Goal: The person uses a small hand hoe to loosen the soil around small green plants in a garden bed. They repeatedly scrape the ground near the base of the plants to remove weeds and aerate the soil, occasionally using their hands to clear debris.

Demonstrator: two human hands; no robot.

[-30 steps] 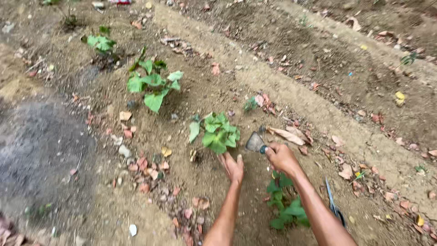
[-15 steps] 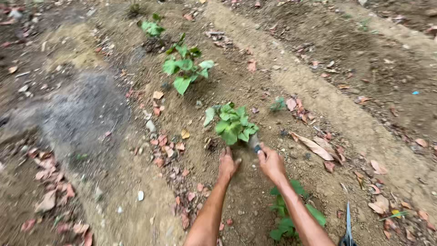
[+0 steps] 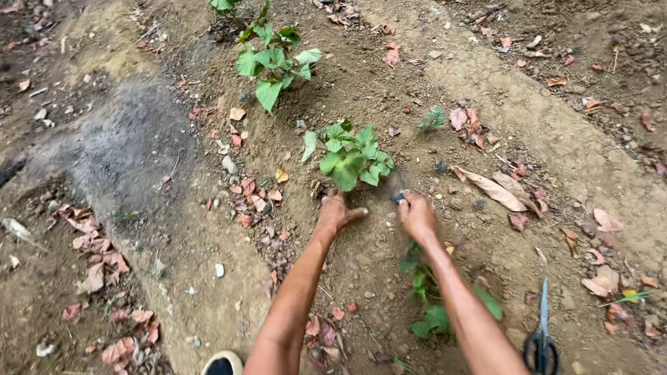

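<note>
A small leafy green plant [image 3: 351, 158] grows from a raised bed of brown soil. My left hand [image 3: 336, 212] lies flat on the soil at the plant's base, fingers spread. My right hand [image 3: 417, 214] is closed around a small tool with a dark handle and a blurred metal head [image 3: 396, 191], just right of the plant. Another low green plant [image 3: 424, 295] sits partly hidden under my right forearm.
A taller green plant [image 3: 272, 59] grows farther along the bed. Black-handled scissors [image 3: 541, 340] lie on the soil at lower right. Dry brown leaves [image 3: 495, 189] litter the ground. A grey ashy patch [image 3: 118, 149] lies to the left. A shoe tip [image 3: 222, 363] shows at the bottom.
The view has shifted so the plants sit higher and nearer. My left hand has flattened onto the soil at the plant's base. My right hand with the tool stays beside the plant.
</note>
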